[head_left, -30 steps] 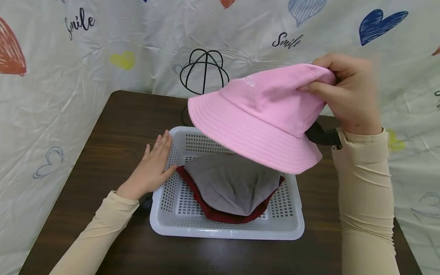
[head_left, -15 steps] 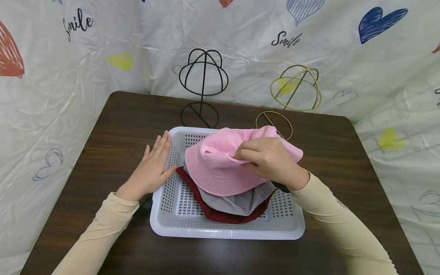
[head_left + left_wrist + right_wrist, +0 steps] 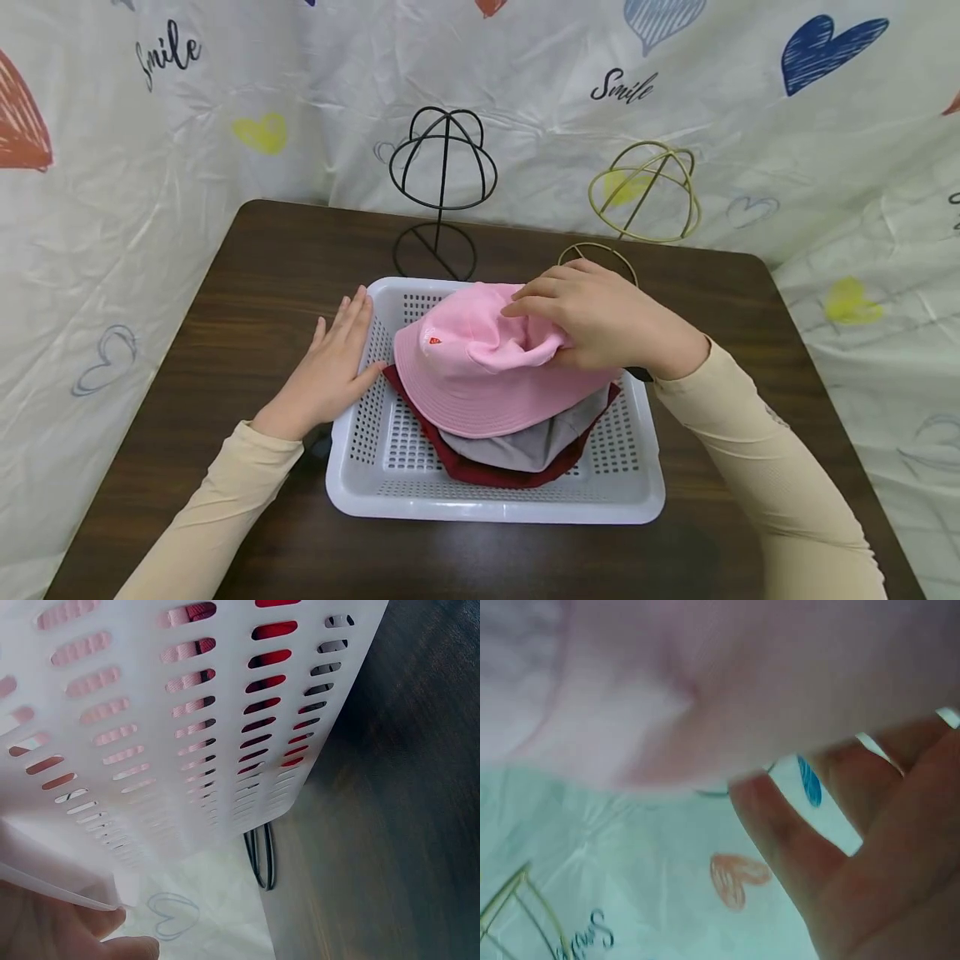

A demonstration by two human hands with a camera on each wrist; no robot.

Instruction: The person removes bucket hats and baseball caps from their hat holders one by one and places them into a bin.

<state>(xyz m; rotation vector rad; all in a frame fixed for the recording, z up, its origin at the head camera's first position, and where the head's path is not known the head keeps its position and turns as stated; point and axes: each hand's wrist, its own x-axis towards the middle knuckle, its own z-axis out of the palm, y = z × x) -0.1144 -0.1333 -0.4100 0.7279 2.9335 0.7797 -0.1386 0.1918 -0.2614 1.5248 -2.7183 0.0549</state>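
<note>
A pink bucket hat (image 3: 465, 375) lies on top of a grey hat (image 3: 517, 446) and a dark red hat (image 3: 487, 473), all inside a white perforated plastic basket (image 3: 495, 510). My right hand (image 3: 600, 321) is over the right side of the pink hat, its fingers apart and loosely bent, touching the crown. In the right wrist view, the fingers (image 3: 795, 840) spread beside the blurred pink fabric. With its fingers straight, my left hand (image 3: 326, 367) rests on the basket's left rim. The left wrist view shows the basket wall (image 3: 157, 750) from outside, the hats visible through its slots.
Behind the basket stand a black wire hat stand (image 3: 442, 175) and a gold wire hat stand (image 3: 645, 200), both bare. The dark brown table (image 3: 255, 275) is backed by a white sheet (image 3: 525, 50) printed with hearts and lettering.
The right hand has lowered the pink hat from the air onto the grey hat. Its pinch on the crown has loosened, and its fingers have spread. The left hand has stayed put.
</note>
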